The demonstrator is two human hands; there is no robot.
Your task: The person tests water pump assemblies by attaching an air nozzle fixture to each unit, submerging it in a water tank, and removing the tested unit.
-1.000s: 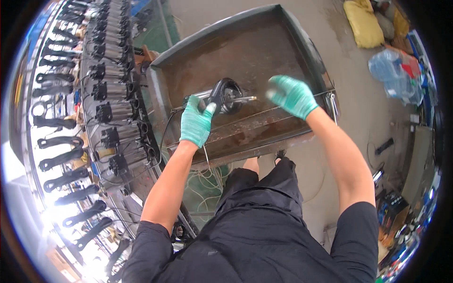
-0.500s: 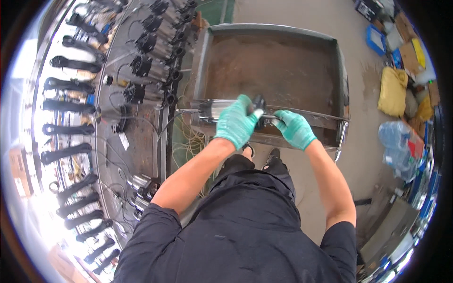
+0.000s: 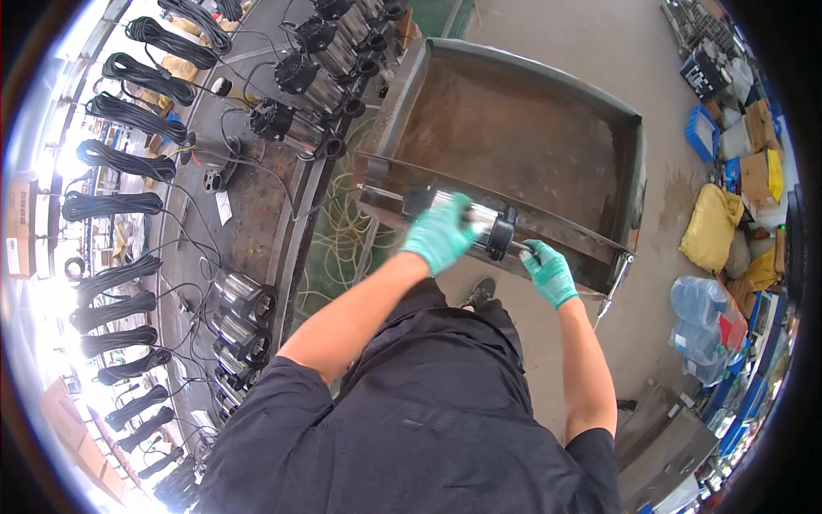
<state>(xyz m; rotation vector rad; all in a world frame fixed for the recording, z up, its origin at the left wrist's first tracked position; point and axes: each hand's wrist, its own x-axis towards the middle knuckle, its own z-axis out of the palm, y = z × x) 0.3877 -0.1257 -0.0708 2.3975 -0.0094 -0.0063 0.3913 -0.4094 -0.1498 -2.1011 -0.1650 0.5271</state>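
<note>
The left hand (image 3: 441,233), in a green glove, covers the middle of a silver and black motor (image 3: 491,224), so much of the barrel is hidden. Its fingers lie over the top and the thumb sits on the near side, closed around it; the underside of this grip is out of sight. The motor is at the centre of the frame, slanting over the near edge of a rusty metal tray (image 3: 522,128); whether it rests on that edge or is held just above cannot be told. Its far-left black end is partly masked by the glove.

At the other end, the right hand (image 3: 550,272), gloved alike, has its fingers curled closed on a thin rod (image 3: 518,246), whose tip is lost inside them.

A metal lever (image 3: 616,281) hangs at the tray's right corner. At left, a dark surface (image 3: 253,227) carries more motors (image 3: 295,120), the upper ones cut off by the frame, and black cable coils (image 3: 120,160) beside them, washed out by glare lower down. Pale hoses (image 3: 338,244) tangle below the surface's edge. At right lie a yellow sack (image 3: 712,227) and clear bottles (image 3: 698,313).
</note>
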